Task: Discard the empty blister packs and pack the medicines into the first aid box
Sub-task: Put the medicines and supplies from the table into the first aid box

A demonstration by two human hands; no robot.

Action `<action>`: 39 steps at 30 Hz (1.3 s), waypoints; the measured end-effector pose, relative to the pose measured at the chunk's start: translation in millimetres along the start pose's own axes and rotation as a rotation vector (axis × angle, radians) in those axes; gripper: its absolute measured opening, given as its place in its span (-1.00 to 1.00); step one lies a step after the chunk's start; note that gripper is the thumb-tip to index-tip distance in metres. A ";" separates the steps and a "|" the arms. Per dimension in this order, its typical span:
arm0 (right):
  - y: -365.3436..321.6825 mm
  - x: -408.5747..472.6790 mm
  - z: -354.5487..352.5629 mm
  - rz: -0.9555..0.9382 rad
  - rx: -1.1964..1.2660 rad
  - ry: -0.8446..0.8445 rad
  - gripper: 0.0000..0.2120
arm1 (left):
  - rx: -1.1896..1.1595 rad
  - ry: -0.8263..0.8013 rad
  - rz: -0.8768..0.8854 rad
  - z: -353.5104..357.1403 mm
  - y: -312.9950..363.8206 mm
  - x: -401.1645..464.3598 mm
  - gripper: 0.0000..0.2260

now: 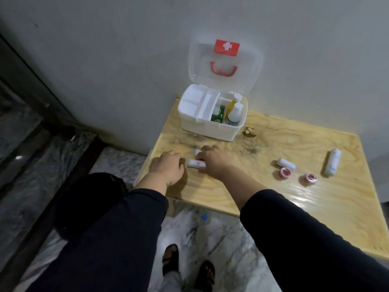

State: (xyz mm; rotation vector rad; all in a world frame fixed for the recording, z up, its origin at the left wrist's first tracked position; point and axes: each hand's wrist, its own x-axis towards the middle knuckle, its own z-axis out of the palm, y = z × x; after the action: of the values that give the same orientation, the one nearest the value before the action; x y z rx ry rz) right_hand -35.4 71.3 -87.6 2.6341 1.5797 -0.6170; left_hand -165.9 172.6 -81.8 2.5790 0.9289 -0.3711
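The white first aid box (210,128) stands open at the back of the wooden table (263,192), its clear lid (225,66) leaning on the wall. Inside it are two bottles (234,114) and a green carton (217,115). Near the table's left edge my left hand (167,165) and my right hand (214,159) meet over two small white bandage rolls (194,163). My right fingers curl around them; my left fingertips touch the nearer roll. Whether either roll is lifted I cannot tell.
To the right lie another white roll (284,163), two pink tape rolls (284,172) (311,178) and a long white tube (332,162). A brown scrap (249,132) sits beside the box. A marble floor and my sandalled feet (189,264) are below.
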 end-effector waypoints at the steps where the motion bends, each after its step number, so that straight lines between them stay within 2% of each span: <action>1: -0.7 1.8 3.3 0.010 0.007 0.015 -0.66 | 0.000 -0.002 -0.002 0.4 -1.2 0.0 -0.63; 6: 0.4 -3.8 -5.4 0.091 0.153 0.131 -0.67 | -0.021 -0.005 -0.008 -9.1 -3.3 -1.1 -0.64; 9: 2.7 -9.9 -27.0 0.124 0.397 0.278 -0.67 | -0.035 0.025 -0.012 -23.2 -0.9 -0.5 -0.62; 15: -0.7 -4.4 -89.9 0.144 0.681 0.564 -0.65 | -0.086 0.146 0.011 -56.9 14.7 15.0 -0.51; 18: -0.5 9.3 -110.7 0.182 0.718 0.639 -0.65 | -0.138 0.188 0.048 -71.9 20.7 32.5 -0.43; 21: 2.4 27.2 -120.5 0.249 0.689 0.694 -0.64 | -0.085 0.155 0.102 -89.4 24.2 55.6 -0.33; 31: 9.8 68.4 -86.6 0.356 0.639 0.701 -0.59 | 0.112 -0.014 0.226 -100.1 16.7 129.2 -0.05; 35: 8.7 66.7 -74.2 0.354 0.596 0.645 -0.40 | 0.212 -0.011 0.236 -88.8 13.2 132.8 -0.04; 39: 9.6 68.0 -72.7 0.434 0.501 0.538 -0.57 | 0.216 0.002 0.251 -85.9 11.4 133.9 -0.04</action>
State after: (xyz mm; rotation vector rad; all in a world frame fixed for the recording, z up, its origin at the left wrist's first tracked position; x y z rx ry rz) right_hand 24.6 139.1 -45.1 3.6027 0.9183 -0.3173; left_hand -48.2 275.6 -50.7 2.8490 0.5820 -0.4167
